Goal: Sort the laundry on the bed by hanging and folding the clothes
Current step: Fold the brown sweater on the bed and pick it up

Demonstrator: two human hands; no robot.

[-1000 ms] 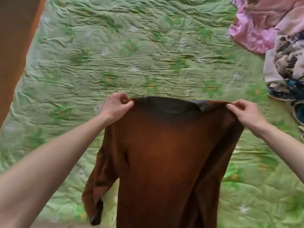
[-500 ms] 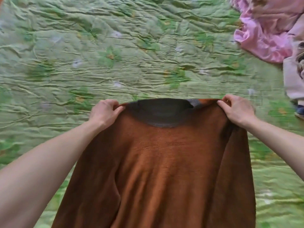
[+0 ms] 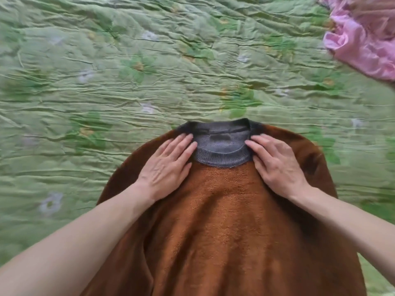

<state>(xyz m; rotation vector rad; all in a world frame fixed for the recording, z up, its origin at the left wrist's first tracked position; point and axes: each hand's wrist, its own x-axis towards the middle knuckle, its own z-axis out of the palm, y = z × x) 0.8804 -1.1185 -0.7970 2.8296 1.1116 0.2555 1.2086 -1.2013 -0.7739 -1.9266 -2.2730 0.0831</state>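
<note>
A rust-brown fleecy sweater [image 3: 224,227] with a dark grey ribbed collar [image 3: 222,144] lies flat on the bed, collar pointing away from me. My left hand [image 3: 168,165] rests palm down on its left shoulder, fingers straight and touching the collar's edge. My right hand [image 3: 277,165] lies flat on the right shoulder in the same way. Neither hand grips the cloth. The sweater's lower part runs out of the frame at the bottom.
The bed is covered by a crumpled green quilt [image 3: 128,86] with a flower print. A pink garment [image 3: 363,50] lies bunched at the top right corner.
The sweater was held up by its shoulders in both hands; it now lies on the quilt. Both hands have let go and lie flat beside the collar.
</note>
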